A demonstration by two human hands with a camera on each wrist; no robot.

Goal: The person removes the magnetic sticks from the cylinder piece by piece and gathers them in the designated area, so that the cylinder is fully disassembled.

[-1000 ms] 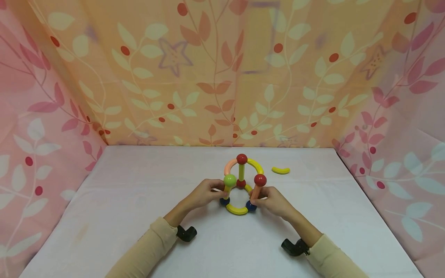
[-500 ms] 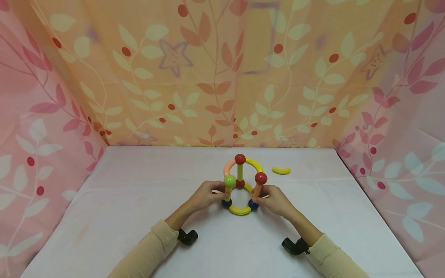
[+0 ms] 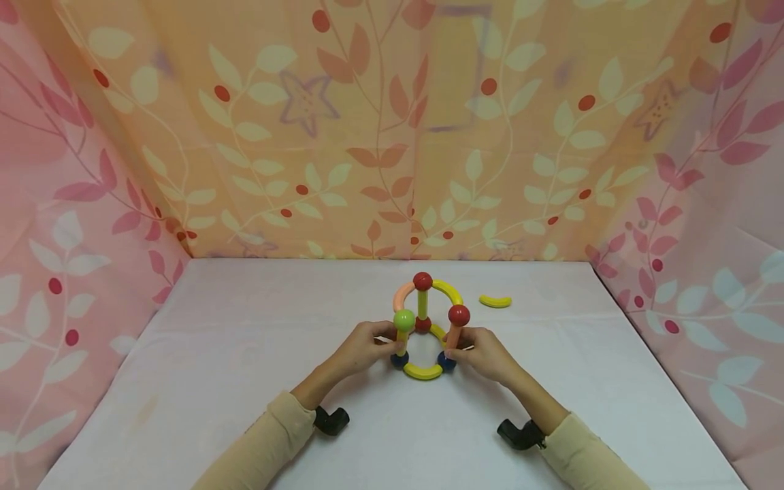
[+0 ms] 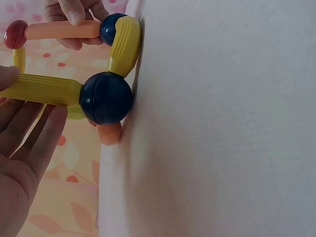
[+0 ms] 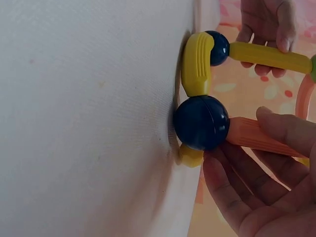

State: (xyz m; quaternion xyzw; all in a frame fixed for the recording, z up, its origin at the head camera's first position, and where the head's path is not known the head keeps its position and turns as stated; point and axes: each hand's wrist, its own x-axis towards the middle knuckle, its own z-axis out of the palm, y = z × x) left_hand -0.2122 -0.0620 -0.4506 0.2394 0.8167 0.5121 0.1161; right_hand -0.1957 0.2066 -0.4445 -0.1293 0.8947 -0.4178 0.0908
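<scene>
A toy frame of balls and rods stands on the table. Its base ring has two dark blue balls at the front, joined by a yellow curved rod, and a red ball behind. Three uprights carry a green ball and two red balls; orange and yellow arcs link these at the back. My left hand pinches the yellow upright rod between thumb and fingers. With my right hand I grip the orange upright rod, a fingertip near its blue ball.
A loose yellow curved rod lies at the back right of the white table. Patterned curtains enclose the back and sides. Black wrist-worn pieces hang below both wrists.
Early on, the frame turned slightly: its front blue balls shifted a little right and the back red balls a little left. Both hands have kept their grips and are nearly still since.
</scene>
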